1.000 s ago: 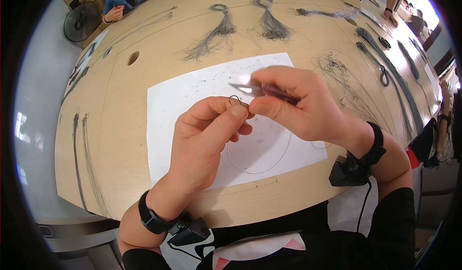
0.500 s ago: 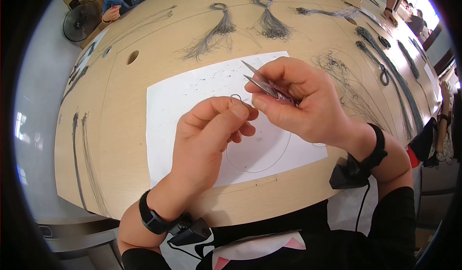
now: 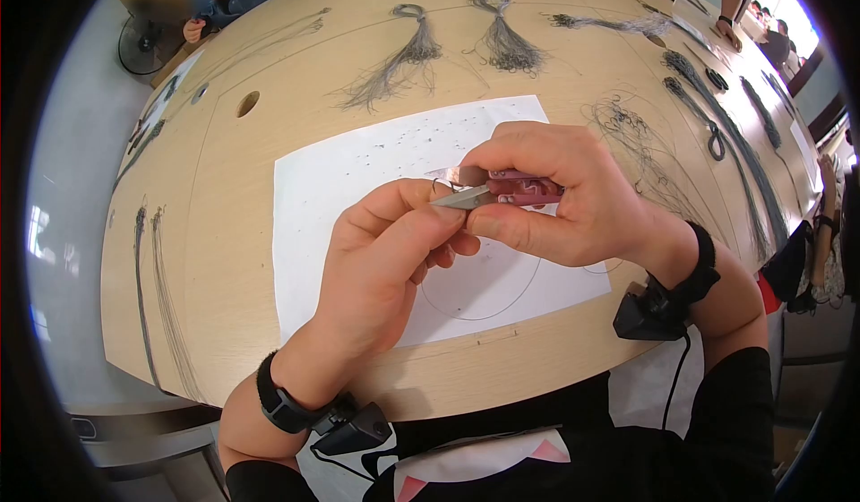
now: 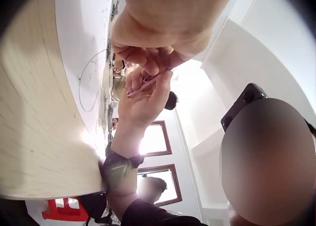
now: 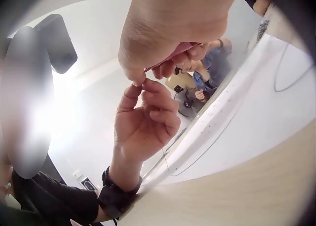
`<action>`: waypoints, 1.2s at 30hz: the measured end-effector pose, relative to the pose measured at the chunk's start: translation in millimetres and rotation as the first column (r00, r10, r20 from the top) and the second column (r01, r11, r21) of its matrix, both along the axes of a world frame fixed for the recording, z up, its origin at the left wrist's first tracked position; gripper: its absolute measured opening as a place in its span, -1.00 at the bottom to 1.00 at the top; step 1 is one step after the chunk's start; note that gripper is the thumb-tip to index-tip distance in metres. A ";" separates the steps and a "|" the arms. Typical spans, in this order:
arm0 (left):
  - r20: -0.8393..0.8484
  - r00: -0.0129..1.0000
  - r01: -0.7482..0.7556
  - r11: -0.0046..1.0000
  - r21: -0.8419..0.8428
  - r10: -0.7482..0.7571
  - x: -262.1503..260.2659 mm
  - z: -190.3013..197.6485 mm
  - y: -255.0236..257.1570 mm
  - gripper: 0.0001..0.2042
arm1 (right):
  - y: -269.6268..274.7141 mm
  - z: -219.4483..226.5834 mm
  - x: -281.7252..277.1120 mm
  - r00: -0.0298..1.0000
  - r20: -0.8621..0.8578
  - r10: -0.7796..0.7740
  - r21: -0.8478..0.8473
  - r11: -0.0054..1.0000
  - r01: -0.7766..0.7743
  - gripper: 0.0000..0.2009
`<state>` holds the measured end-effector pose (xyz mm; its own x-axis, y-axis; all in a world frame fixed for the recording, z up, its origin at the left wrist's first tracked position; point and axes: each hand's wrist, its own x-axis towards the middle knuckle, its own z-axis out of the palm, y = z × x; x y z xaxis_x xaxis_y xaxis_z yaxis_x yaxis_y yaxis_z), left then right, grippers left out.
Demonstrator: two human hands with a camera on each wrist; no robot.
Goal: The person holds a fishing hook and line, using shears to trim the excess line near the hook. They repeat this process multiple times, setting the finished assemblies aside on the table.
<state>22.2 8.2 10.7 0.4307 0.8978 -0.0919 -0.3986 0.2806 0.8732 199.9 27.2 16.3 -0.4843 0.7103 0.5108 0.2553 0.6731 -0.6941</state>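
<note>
In the head view my left hand (image 3: 376,260) pinches a thin dark cord between thumb and forefinger, a small loop (image 3: 438,182) standing above the fingertips. My right hand (image 3: 573,197) grips small scissors with reddish-pink handles (image 3: 528,188); their blades (image 3: 466,198) lie at the left fingertips beside the loop. From the hands a long strand (image 3: 475,319) curves down over the white paper (image 3: 309,233). The right wrist view shows both hands' fingertips meeting, the left hand (image 5: 145,130) below; the cord's exact place between the blades is hidden.
Dark specks dot the paper's upper part. Two looped bundles (image 3: 419,50) (image 3: 509,50) lie beyond it, tangled strands (image 3: 636,139) and dark cords (image 3: 730,144) to the right, thin bundles (image 3: 143,278) to the left. Other people are at the table's far side.
The scissors have come down from above the fingers to the left fingertips, and their blades have turned to point left. The left hand keeps its pinch. A person at the upper left has moved.
</note>
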 end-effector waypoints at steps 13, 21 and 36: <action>-0.074 0.996 -0.045 0.992 0.122 0.054 0.6 -2.3 0.4 -0.94 | 1.3 4.6 -0.2 0.994 0.111 -0.015 0.141 0.990 -0.001 -0.81; -0.071 0.995 -0.057 0.991 0.124 0.066 0.9 -4.7 1.7 -0.95 | 1.9 0.7 -0.1 0.995 0.094 -0.032 0.161 0.987 0.016 -0.84; -0.123 0.988 -0.064 0.975 0.211 0.092 2.8 -5.6 1.0 -0.94 | -9.8 1.4 -5.3 0.970 -0.241 -0.012 -0.305 0.950 -0.064 -0.77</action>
